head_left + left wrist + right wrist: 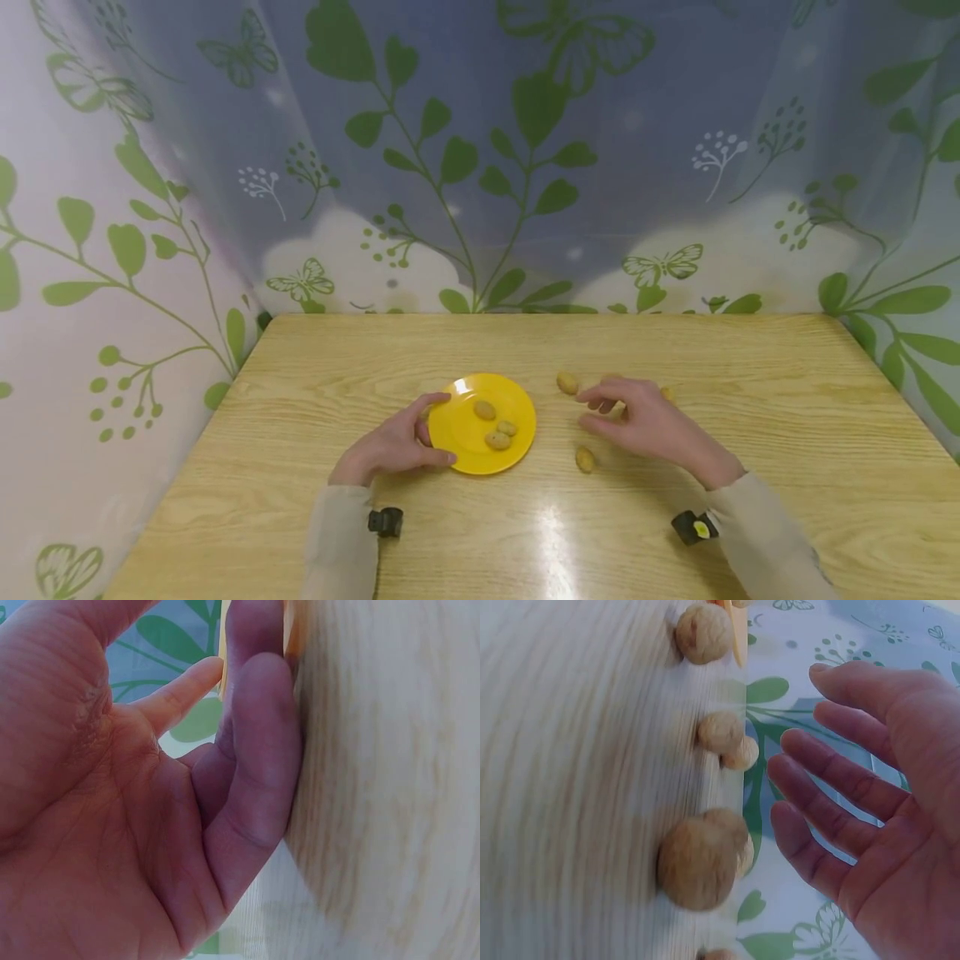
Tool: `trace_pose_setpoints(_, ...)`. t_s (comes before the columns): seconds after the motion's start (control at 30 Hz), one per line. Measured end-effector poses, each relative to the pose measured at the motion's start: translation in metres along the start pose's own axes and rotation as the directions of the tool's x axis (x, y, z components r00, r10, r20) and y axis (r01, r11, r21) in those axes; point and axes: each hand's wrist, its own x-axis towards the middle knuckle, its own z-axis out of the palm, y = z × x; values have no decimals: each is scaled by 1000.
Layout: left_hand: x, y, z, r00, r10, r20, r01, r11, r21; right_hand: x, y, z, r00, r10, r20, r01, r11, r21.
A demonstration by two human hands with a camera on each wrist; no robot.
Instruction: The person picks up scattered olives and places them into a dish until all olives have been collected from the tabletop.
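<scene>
My left hand point(393, 442) grips the left rim of a yellow plate point(457, 454), thumb and index finger spread along its edge. In the left wrist view, curled fingers point(259, 757) lie against the wooden surface beside the plate. Three small potatoes point(484, 410) sit on the plate. To its right my right hand point(652, 421) hovers over the table with nothing in its loosely bent fingers. Near it lie a potato point(567, 383) toward the back and another potato point(585, 459) toward the front. The right wrist view shows several potatoes point(697, 862) beside the hand, apart from it.
Everything rests on a wooden table point(300, 358). A patterned curtain point(480, 167) with leaves and butterflies hangs along its back and sides. More potatoes point(667, 393) are partly hidden behind the right hand. Each wrist carries a small black camera point(386, 522).
</scene>
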Motion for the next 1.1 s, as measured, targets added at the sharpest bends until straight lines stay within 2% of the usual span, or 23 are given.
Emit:
trace_pose_setpoints(0.2, 0, 0, 0, 1000, 2, -1, -2, 1000, 11, -13, 6, -8, 999, 31, -24, -31, 1000, 6)
trace_pose_setpoints(0.4, 0, 0, -1, 1000, 4, -1, -4, 1000, 7, -25, 11, -13, 998, 11, -62, -11, 1000, -2)
trace_pose_setpoints(0.93, -1, 1, 0, 1000, 5, 4, -5, 1000, 0, -52, 25, -23, 994, 35, -105, -37, 999, -23)
trace_pose_setpoints(1.1, -1, 0, 0, 1000, 3, -1, -3, 1000, -3, -58, 28, -25, 992, 8, -126, -12, 999, -37)
